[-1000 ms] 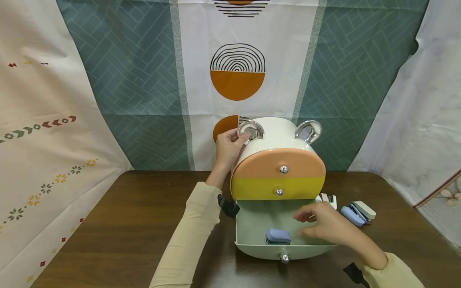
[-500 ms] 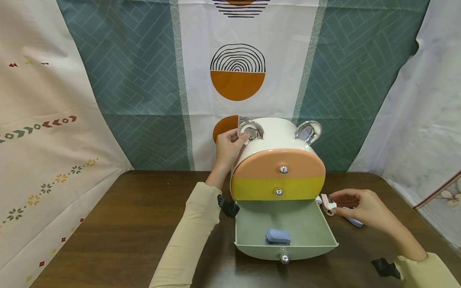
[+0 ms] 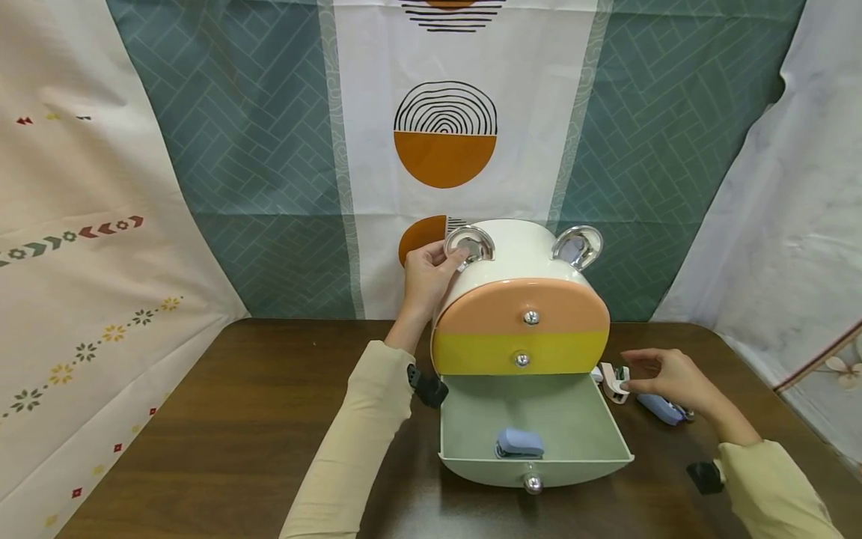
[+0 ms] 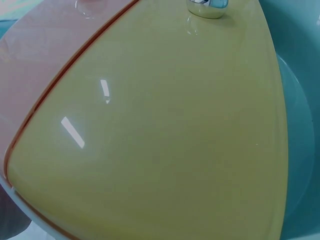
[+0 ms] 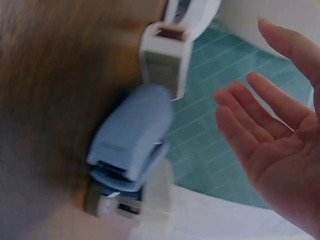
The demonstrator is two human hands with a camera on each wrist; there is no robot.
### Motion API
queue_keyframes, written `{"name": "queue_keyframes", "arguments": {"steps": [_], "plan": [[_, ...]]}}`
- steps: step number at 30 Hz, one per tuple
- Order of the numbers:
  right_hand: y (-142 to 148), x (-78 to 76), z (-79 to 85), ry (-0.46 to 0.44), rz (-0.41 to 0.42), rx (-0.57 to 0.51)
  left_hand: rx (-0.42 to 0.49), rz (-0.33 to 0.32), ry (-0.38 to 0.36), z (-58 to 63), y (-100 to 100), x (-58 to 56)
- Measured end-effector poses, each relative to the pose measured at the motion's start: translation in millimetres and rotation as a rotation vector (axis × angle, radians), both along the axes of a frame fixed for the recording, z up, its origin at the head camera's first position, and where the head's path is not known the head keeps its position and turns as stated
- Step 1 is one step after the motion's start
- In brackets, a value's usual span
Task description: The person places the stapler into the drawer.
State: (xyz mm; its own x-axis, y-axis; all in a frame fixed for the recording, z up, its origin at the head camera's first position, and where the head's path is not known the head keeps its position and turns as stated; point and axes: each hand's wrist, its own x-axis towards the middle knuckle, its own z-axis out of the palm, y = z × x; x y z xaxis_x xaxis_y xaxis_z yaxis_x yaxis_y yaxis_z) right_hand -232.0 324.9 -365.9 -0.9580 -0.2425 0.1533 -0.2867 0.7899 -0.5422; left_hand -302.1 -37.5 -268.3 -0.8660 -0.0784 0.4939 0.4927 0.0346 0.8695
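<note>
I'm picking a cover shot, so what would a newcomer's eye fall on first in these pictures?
Probably the cabinet, right of centre on the table, with the left hand pinching one of its silver ears. Next comes its green drawer, pulled out at the bottom, with a blue stapler near its front. Then the right hand, holding nothing, near another blue stapler to the cabinet's right.

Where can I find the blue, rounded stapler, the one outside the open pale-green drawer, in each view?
Head: the blue stapler is lower right, beyond the pale-green drawer's right side, just below the bare right hand.
Left wrist: not in this picture.
Right wrist: left of centre, to the left of the same hand.
Shared landmark, head and right wrist: the teal-green cloth with pale lines.
</note>
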Motion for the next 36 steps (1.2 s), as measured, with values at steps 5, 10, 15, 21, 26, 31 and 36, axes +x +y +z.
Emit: {"name": "queue_keyframes", "arguments": {"steps": [5, 10, 15, 21, 26, 31, 36], "plan": [[6, -12.8, -12.9, -0.045, 0.031, 0.030, -0.007, 0.000, 0.004, 0.2, 1, 0.3], [7, -19.2, -19.7, -0.050, 0.060, 0.076, -0.012, -0.003, 0.006, -0.2, 2, 0.2], [6, -23.6, -22.4, -0.057, 0.062, 0.126, -0.006, -0.009, 0.000, 0.7, 3, 1.5], [4, -28.4, -26.0, -0.078, 0.075, 0.155, -0.002, -0.007, -0.004, 1.0, 2, 2.2], [2, -29.7, -29.0, -0.090, 0.072, 0.151, -0.002, -0.004, -0.006, 1.3, 2, 2.5], [1, -28.8, -28.1, -0.068, 0.070, 0.145, -0.005, -0.001, -0.002, 1.1, 2, 1.5], [0, -23.0, -22.1, -0.019, 0.061, 0.158, -0.004, 0.006, 0.008, 0.3, 0, 0.0]]}}
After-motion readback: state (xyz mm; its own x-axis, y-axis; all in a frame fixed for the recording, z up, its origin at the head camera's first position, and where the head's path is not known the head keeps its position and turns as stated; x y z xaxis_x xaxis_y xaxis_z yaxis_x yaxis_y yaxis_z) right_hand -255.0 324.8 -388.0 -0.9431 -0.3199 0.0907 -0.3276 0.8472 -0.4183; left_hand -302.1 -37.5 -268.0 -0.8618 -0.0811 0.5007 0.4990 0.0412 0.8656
